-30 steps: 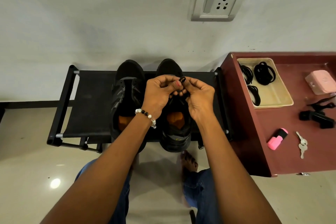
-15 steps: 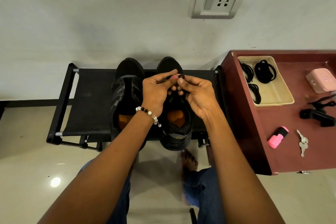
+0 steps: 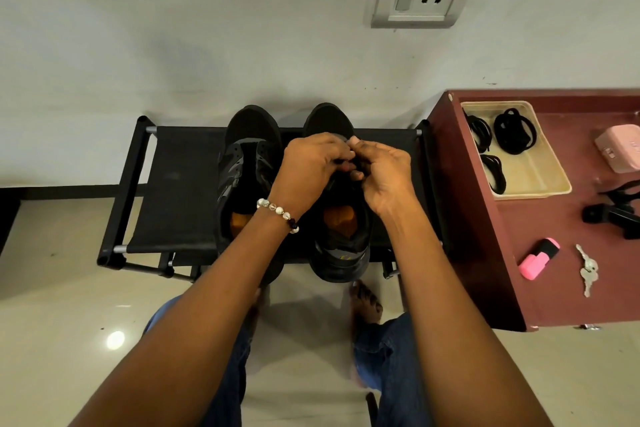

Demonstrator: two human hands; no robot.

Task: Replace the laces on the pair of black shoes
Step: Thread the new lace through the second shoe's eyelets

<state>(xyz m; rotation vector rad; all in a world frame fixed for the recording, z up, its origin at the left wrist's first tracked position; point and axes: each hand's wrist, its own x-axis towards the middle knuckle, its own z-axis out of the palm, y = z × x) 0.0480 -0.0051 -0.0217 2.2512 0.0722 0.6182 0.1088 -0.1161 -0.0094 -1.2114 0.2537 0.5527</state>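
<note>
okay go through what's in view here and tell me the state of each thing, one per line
Left shoe: on the rack, no lace visible.
Right shoe: on the rack, under both hands.
Left hand: fingers curled, pinching something dark.
Right hand: fingers curled, pinching at the same spot.
Laces: coiled in the tray.
Highlighter: capped, lying flat.

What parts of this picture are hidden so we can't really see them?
Head view:
- Lace end: covered by the left hand and right hand, whose fingers meet over the right shoe.
- Left shoe heel: behind the left forearm.
- Pink box: cut off by the right edge.
- Keys: too small for detail.
</note>
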